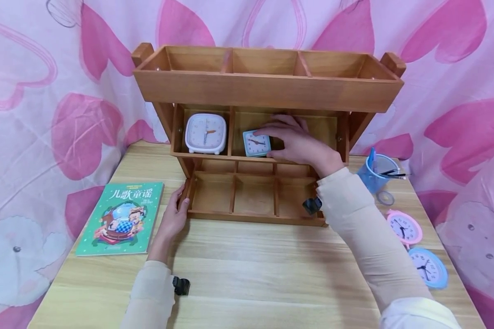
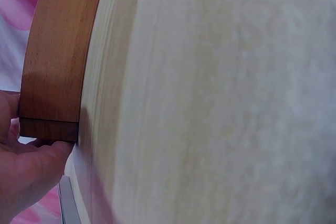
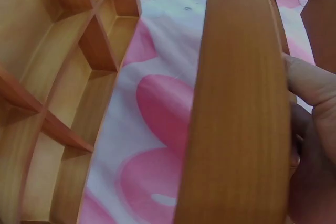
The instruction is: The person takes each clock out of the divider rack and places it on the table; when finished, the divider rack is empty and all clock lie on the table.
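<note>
A brown wooden tiered shelf [image 1: 267, 91] stands at the back of the table. My right hand [image 1: 290, 139] reaches into its middle tier and pinches a small square clock with a teal edge [image 1: 257, 144], index finger at the top and thumb at the lower right side. A larger white clock [image 1: 206, 133] stands in the compartment to the left. In the right wrist view, a wooden board hides the clock and part of my right hand [image 3: 315, 129]. My left hand [image 1: 174, 212] grips the left end of the bottom tray [image 1: 255, 219], thumb against its side [image 2: 50, 130].
Left of the shelf lies a green picture book [image 1: 121, 219]. On the right are a blue pen cup [image 1: 374, 176], a roll of tape [image 1: 384, 198], a pink round clock [image 1: 404, 227] and a blue round clock [image 1: 429, 268]. A pink-patterned curtain [image 1: 271, 23] hangs behind.
</note>
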Tool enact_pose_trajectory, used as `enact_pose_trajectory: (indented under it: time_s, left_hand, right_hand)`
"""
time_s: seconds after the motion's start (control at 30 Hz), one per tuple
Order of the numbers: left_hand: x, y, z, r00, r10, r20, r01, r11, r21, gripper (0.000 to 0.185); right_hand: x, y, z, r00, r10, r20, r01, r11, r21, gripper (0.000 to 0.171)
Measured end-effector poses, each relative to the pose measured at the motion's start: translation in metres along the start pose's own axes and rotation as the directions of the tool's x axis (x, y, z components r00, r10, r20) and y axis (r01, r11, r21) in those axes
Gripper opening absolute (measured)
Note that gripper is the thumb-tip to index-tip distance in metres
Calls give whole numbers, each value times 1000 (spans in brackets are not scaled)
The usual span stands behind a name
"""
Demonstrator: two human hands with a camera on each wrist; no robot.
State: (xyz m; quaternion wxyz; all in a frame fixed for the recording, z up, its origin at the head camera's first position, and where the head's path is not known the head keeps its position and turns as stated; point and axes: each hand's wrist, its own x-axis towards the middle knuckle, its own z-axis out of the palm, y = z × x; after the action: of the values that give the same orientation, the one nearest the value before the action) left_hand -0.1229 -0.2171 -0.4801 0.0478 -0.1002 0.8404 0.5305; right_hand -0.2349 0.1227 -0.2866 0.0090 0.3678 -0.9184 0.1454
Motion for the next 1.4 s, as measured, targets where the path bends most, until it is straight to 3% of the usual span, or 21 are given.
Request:
enact_pose_trajectory:
  time_s: [0.17, 0.5, 0.8, 1.0, 1.2, 1.3, 1.4]
  left_hand:
    - [0, 0, 1, 1000, 3, -2, -3, 1000, -4, 54]
    - [2, -2, 7, 1000, 9, 5, -9, 1000, 4, 54]
    - [2, -5, 9, 1000, 10, -2, -10, 1000, 7, 54]
    - [1, -5, 8, 1000, -4, 6, 4, 1000, 7, 54]
    - [1, -3, 7, 1000, -4, 10, 4, 1000, 3, 54]
    - [1, -2, 5, 1000, 1, 1, -1, 1000, 14, 54]
    - [1, -2, 2, 1000, 14, -15, -14, 999, 32, 53]
  right_hand:
    - [0, 5, 5, 999, -13, -43, 13, 1000, 10, 55]
    - [-9, 11, 7, 989, -11, -145, 32, 990, 139, 47]
    - [-31, 8, -5, 947, -30, -318, 119, 957, 265, 51]
    - [-76, 5, -10, 914, 49, -403, 81, 951, 300, 54]
    - [-145, 13, 0, 888, 110, -446, 18, 962, 273, 65]
    - [-182, 22, 12, 887, 186, -423, -42, 944, 326, 67]
    - [-215, 30, 27, 880, 302, -368, -146, 907, 395, 65]
